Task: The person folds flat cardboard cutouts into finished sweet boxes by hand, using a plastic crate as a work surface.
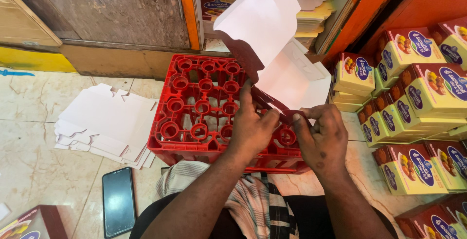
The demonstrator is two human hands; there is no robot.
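Observation:
My left hand (250, 127) and my right hand (321, 137) both grip the near edge of a flat cardboard box blank (272, 34), white inside and dark red outside. The blank stands tilted upward over an upturned red plastic crate (194, 107), with its flaps partly folded. My thumbs and fingers pinch a dark red flap at its lower corner. The crate sits on the floor right in front of my knees.
A pile of flat white box blanks (104, 122) lies on the tiled floor at left. A black phone (118, 201) lies near my left knee. Stacks of folded yellow and red boxes (418, 102) fill the right side. More blanks (311, 10) are stacked behind the crate.

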